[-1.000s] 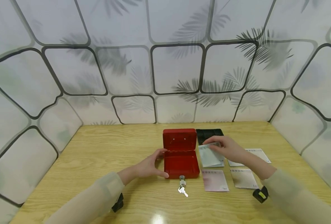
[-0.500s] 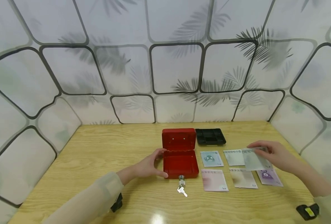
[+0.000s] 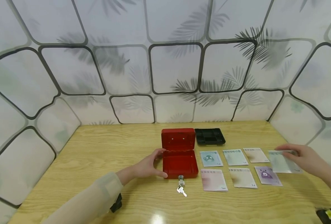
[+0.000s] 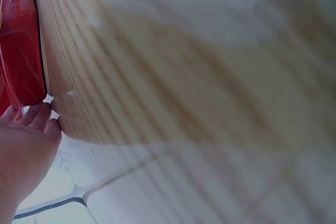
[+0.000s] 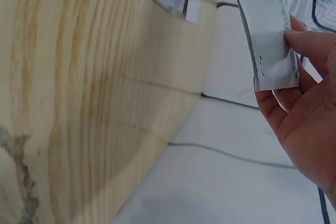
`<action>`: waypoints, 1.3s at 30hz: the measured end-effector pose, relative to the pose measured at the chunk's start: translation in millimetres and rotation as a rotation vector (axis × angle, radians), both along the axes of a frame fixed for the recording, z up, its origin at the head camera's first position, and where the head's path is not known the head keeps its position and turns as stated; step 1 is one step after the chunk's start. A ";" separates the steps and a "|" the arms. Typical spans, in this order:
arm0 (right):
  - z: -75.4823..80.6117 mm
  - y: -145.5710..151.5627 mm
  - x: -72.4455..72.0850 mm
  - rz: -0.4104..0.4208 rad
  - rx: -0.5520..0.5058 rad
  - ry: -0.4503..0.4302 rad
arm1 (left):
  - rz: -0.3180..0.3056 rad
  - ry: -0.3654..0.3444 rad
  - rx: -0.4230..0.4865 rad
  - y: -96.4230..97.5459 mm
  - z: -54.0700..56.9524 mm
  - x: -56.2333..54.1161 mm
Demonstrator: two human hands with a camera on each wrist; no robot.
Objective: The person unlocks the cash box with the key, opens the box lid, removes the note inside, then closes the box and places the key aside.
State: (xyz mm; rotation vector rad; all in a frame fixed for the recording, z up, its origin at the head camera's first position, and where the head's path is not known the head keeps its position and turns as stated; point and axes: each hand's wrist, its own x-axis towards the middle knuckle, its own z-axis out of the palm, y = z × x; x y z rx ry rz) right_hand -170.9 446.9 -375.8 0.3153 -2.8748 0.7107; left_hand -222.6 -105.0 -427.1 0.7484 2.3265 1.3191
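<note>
A red cash box [image 3: 180,164] stands with its lid raised on the wooden table. Its inside holds nothing visible, and keys [image 3: 181,189] hang from the front lock. My left hand [image 3: 148,165] grips the box's left side, thumb at the front corner and fingers near the hinge. In the left wrist view, fingertips [image 4: 44,113] touch the box's red wall. Far right, my right hand [image 3: 308,158] pinches a small pale green notebook [image 3: 285,162] between thumb and fingers. The right wrist view shows this notebook [image 5: 273,40] held above the table.
Several small notebooks lie in two rows right of the box, among them a teal one [image 3: 211,158], a pink one [image 3: 214,179] and a purple one with a monster print [image 3: 267,175]. A black compartment tray [image 3: 210,136] sits behind them. Patterned fabric walls [image 3: 176,68] border the table.
My right hand has carried the pale green notebook rightward, from beside the box past the other notebooks. The teal and purple notebooks have come into sight. My left hand stays at the box.
</note>
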 end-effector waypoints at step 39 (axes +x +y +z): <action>-36.4 32.5 -18.0 -0.064 0.134 -0.190 | 0.016 -0.005 -0.017 0.4 2.4 1.6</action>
